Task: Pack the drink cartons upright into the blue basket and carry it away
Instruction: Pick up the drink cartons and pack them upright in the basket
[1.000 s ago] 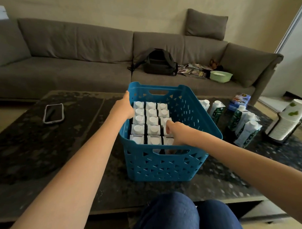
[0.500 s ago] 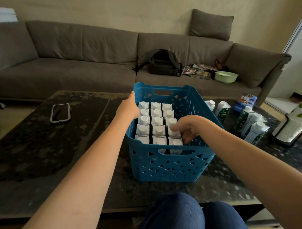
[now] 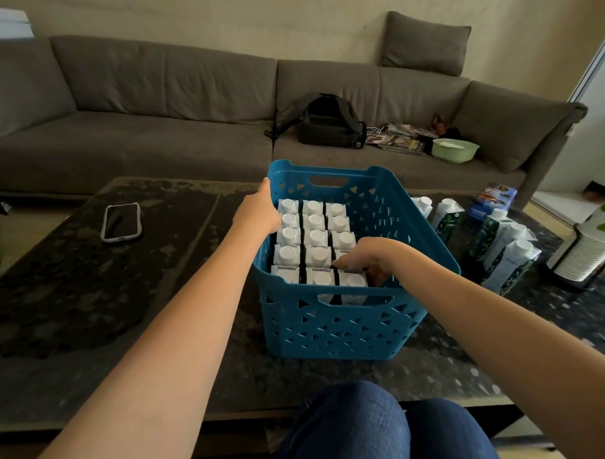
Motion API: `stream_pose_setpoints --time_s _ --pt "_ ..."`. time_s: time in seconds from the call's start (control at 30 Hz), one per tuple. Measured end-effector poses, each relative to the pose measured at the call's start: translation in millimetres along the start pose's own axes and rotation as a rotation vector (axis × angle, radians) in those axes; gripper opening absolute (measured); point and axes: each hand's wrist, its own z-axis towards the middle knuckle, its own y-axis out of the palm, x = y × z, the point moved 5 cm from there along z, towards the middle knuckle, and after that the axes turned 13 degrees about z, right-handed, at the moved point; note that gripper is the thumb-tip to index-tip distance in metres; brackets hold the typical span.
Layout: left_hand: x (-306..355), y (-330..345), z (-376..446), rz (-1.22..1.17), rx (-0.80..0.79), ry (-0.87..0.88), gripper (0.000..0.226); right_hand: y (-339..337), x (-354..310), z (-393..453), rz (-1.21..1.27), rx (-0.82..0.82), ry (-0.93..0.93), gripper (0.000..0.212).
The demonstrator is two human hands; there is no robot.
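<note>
1. Head view: the blue basket [image 3: 338, 326] sits on the dark surface [image 3: 91, 305], in the middle.
2. White-capped drink cartons [image 3: 313, 229] stand upright inside it, in three rows on the left side.
3. The left hand [image 3: 259, 212] rests on the basket's left rim. Its fingers are hidden, so I cannot tell if the grip is clenched.
4. The right hand [image 3: 367, 258] reaches down into the basket on the near right. Its grip is curled around the top of one carton [image 3: 352, 282].
5. More cartons [image 3: 500, 243] wait on the surface, just right of the basket.
6. A phone [image 3: 120, 222] lies far left.
</note>
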Motion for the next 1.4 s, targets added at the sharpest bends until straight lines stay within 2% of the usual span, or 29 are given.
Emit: stream_pose_setpoints --time_s 0.13,0.23,0.3,0.4,0.47,0.6,0.7,0.87,0.97,1.1,1.23,1.3,1.4 --pt "0.1 0.6 2.4 0.012 -0.015 0.0 0.091 -1.9 -6.3 -16.2 -0.042 0.013 -0.05 0.069" --pt "-0.2 0.3 5.0 0.027 -0.021 0.003 0.091 -22.0 -19.0 -32.6 -0.011 0.184 -0.209 0.062" --pt "0.8 0.7 7.2 0.059 -0.028 0.014 0.088 -48.0 -19.8 -39.1 0.158 0.314 -0.363 0.042" --pt "7.2 -6.8 6.4 0.144 0.083 0.043 0.054 -97.3 0.8 -50.7 0.275 0.582 -0.503 0.032" --pt "18.0 -16.2 3.7 0.198 0.19 0.047 0.034 -124.8 26.0 -59.3 0.262 0.751 -0.534 0.03" --pt "67.1 -18.3 5.9 0.396 0.21 0.069 0.04 -156.7 97.7 -44.6 0.364 0.891 -0.427 0.027" --pt "124.3 -6.7 15.9 0.393 0.211 0.159 0.042 -157.0 154.2 -21.9 0.409 0.887 -0.314 0.024" --pt "233.7 28.5 34.1 0.271 0.206 0.466 0.037 -133.8 198.5 32.2 0.527 0.774 -0.244 0.025" --pt "288.1 59.5 58.3 0.183 0.004 0.625 0.049 -124.0 195.2 69.0 0.626 0.738 -0.272 0.028" --pt "339.2 101.3 99.2 0.439 -0.169 0.758 0.065 -112.5 194.2 117.7 0.86 0.74 -0.248 0.031" --pt "356.3 135.3 143.8 0.787 -0.278 0.773 0.097 -108.3 200.6 136.9 1.107 0.807 -0.225 0.03" --pt "359.8 142.3 157.2 0.836 -0.327 0.767 0.11 -101.7 210.9 145.8 1.171 0.825 -0.223 0.029" --pt "367.6 156.2 160.9 0.847 -0.428 0.775 0.108 -92.5 220.8 153.3 1.168 0.783 -0.191 0.028"
